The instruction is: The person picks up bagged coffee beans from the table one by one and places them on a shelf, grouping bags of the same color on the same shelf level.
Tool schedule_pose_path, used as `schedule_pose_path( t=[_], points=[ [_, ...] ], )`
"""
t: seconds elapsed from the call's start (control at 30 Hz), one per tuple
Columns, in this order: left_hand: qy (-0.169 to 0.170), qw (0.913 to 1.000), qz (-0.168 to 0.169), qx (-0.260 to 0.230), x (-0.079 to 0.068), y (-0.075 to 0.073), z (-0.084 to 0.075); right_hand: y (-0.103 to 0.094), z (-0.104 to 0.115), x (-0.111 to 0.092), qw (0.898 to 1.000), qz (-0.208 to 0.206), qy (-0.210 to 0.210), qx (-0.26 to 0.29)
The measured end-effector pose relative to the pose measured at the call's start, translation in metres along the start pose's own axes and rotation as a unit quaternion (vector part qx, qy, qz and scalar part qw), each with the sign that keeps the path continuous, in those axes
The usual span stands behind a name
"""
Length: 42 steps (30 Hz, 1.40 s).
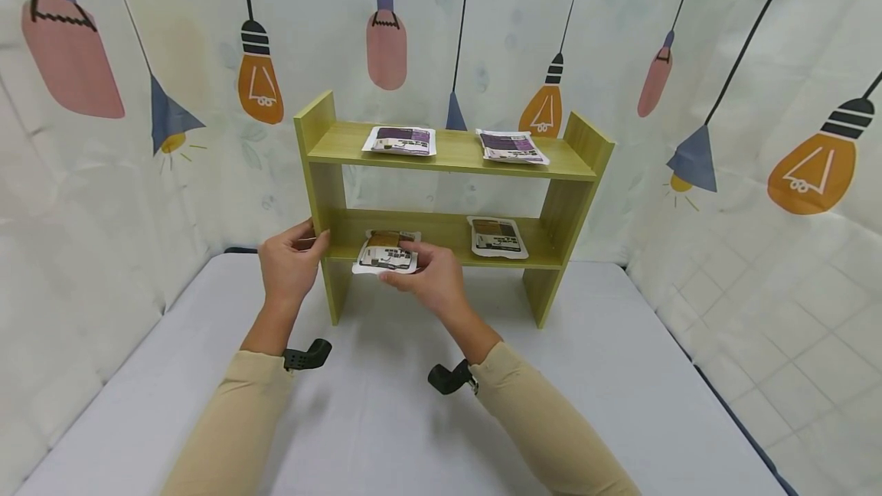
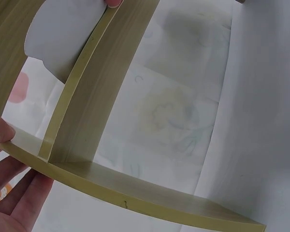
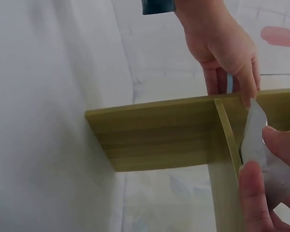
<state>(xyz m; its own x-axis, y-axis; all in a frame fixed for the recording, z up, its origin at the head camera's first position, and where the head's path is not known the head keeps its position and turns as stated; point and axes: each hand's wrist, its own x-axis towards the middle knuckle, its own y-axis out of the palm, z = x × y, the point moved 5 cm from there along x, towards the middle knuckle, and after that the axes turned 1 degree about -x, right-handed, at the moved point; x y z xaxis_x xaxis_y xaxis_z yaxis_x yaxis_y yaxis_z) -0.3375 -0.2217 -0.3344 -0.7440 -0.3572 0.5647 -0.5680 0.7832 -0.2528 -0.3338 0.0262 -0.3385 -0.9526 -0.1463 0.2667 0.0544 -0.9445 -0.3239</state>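
A greenish-yellow wooden rack [image 1: 441, 225] with two shelves stands on the table. My left hand [image 1: 289, 270] grips the edge of its left side panel [image 2: 150, 205], thumb on the inner face and fingers outside. At the left of the lower shelf, my right hand [image 1: 437, 280] pinches a flat foil packet [image 1: 386, 252] with a brown-and-white printed front. The packet's plain pale back [image 3: 275, 176] shows in the right wrist view, right at the shelf's front edge. A similar brown-and-white packet [image 1: 498, 238] lies at the right of that shelf.
Two purple-and-white packets [image 1: 401, 141] lie apart on the upper shelf. The white-covered table [image 1: 386, 419] extends in front of the rack. A pale curtain [image 1: 207, 174] printed with lamps and bulbs hangs behind and at both sides.
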Motion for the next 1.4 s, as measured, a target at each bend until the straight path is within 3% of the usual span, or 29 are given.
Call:
schedule_pose_path(
  t=[0.53, 1.4],
  points=[
    [-0.011, 0.9999, 0.009, -0.010, 0.000, 0.001, 0.001, -0.001, 0.007, 0.005, 0.996, -0.032, -0.033, -0.073],
    [-0.022, 0.9997, 0.013, -0.007, -0.001, 0.001, 0.001, 0.000, 0.002, 0.010, 0.998, -0.036, -0.029, -0.039]
  ],
)
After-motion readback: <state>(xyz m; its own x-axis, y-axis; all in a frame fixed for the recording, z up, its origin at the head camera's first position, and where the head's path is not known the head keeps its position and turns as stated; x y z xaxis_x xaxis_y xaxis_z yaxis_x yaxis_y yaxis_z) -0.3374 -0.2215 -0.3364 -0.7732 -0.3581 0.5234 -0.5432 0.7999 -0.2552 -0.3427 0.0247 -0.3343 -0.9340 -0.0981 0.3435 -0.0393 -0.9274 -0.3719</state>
